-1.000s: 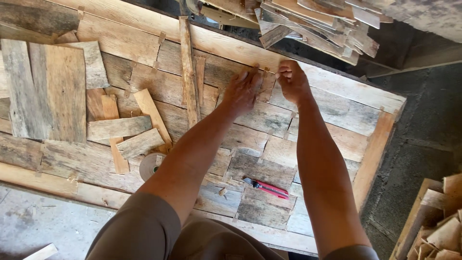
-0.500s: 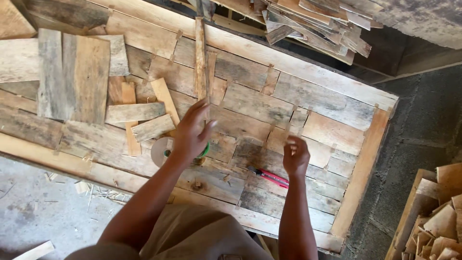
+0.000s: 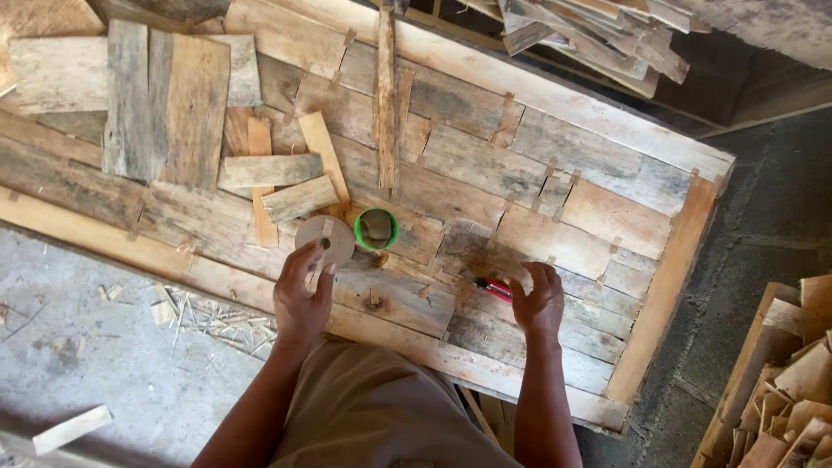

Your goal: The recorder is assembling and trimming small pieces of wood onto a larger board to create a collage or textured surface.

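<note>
While the left hand (image 3: 302, 299) touches a disc (image 3: 324, 240), fingers loose, the right hand (image 3: 539, 302) spreads over red pliers (image 3: 492, 288).

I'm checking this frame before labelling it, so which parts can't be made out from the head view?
- Red-handled tool: its far end is hidden under the right hand, so its kind is unclear.
- Green-rimmed cup: contents too small and dark to tell.
- Round disc: partly covered by the left hand; whether the fingers grip it or only touch it is unclear.
- Stacked slats: cut off by the top edge.
</note>
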